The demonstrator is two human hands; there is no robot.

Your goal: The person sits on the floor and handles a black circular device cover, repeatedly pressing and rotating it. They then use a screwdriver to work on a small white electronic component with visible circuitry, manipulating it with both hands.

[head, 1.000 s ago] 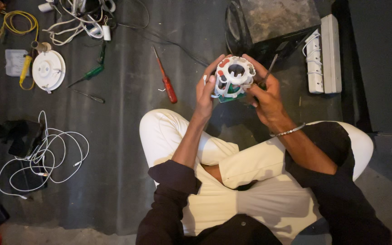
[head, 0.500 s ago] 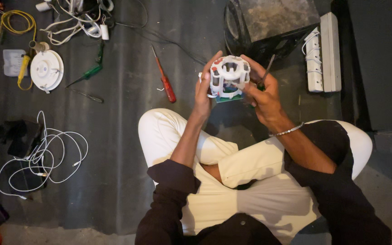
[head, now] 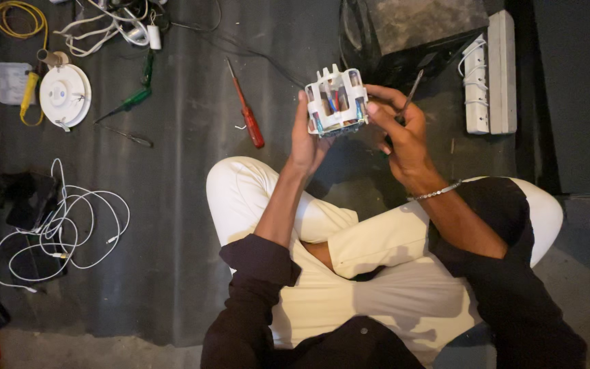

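White plastic wired housing [head: 336, 101] pinched between left hand [head: 306, 140] and right hand [head: 401, 133], prongs pointing away

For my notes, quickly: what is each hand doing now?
Left hand: holding the white plastic part.
Right hand: holding a thin tool, fingers on the part.

I see the plastic housing [head: 336, 101] held up between the left hand [head: 306, 140] and the right hand [head: 404, 137], above my crossed legs. A screwdriver [head: 246, 106] lies on the floor mat [head: 172, 225] just left of the left hand. Farther left sits a round ceiling fitting [head: 65, 96], with a coiled cable [head: 56, 229] nearer me. A power strip [head: 489, 72] lies right of the right hand.
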